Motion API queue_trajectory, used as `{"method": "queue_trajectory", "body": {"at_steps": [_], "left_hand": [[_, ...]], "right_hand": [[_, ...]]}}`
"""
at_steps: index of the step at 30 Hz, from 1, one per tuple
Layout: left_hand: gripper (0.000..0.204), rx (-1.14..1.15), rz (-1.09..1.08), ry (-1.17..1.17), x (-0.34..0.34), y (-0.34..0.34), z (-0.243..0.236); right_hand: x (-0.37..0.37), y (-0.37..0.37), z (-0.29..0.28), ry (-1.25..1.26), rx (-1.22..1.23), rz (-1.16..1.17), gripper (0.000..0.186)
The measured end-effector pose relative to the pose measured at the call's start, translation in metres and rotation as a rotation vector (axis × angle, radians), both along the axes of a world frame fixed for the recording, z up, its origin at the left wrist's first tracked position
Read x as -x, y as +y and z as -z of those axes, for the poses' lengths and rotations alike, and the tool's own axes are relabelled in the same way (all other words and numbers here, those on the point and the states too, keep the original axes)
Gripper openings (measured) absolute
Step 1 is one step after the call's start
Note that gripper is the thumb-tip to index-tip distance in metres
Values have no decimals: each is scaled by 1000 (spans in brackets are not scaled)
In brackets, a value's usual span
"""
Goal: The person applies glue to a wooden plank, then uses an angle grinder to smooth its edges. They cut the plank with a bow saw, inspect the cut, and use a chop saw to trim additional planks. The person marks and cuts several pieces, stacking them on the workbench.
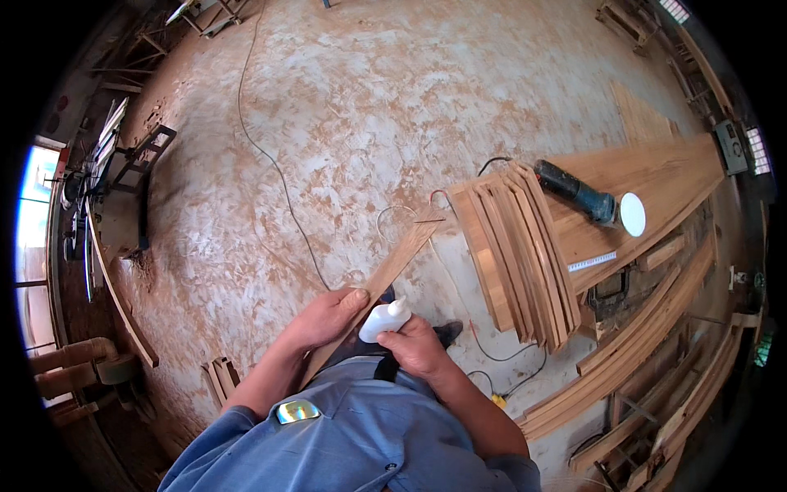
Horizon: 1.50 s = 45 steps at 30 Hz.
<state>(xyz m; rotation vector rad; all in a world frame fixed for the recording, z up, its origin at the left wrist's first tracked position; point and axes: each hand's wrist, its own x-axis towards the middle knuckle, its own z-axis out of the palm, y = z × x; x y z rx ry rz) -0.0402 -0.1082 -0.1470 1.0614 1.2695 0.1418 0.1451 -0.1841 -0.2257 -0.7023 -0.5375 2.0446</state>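
My left hand (pixel 336 312) grips a narrow wooden strip (pixel 403 254) that slants from my body up to the right, with a dark line across its far end. In my right hand (pixel 414 348) is a white plastic bottle (pixel 379 323) with a pointed tip, held tilted beside the strip. To the right, several wooden boards (pixel 516 254) are stacked on a wide wooden panel (pixel 648 176). An angle grinder (pixel 578 195) with a white disc (pixel 632 214) lies on that panel.
A machine stand (pixel 143 156) and a long leaning strip (pixel 115 271) are at left. Cables (pixel 283 180) cross the dusty floor (pixel 344 123). A white ruler (pixel 592 261) lies on the panel's edge. Long timber pieces (pixel 623 344) lie at lower right; short pieces (pixel 220 377) stand at lower left.
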Motion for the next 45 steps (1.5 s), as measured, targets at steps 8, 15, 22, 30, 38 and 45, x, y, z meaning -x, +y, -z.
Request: {"method": "queue_trajectory", "body": {"at_steps": [8,15,22,30,38,45], "left_hand": [[55,180,-105,-62,12,-5,15],[57,217,-148,-168,31,-9,19],[57,72,-71,-123,42,-9,15],[58,65,-75,-142,53,-9,22],[60,57,-76,-105,54,-5,21],[60,89,-69,-107,55,-2,27]], "right_hand": [[-60,12,-51,-385,7,133,37],[-75,44,-84,-807,59,290,30],[-55,72,-92,-1004,75,229,29],[-48,90,-87,-1158,42,128,25],[-46,99,-79,-1180,96,119,22],[-47,105,-79,-1221,124,95,25]]}}
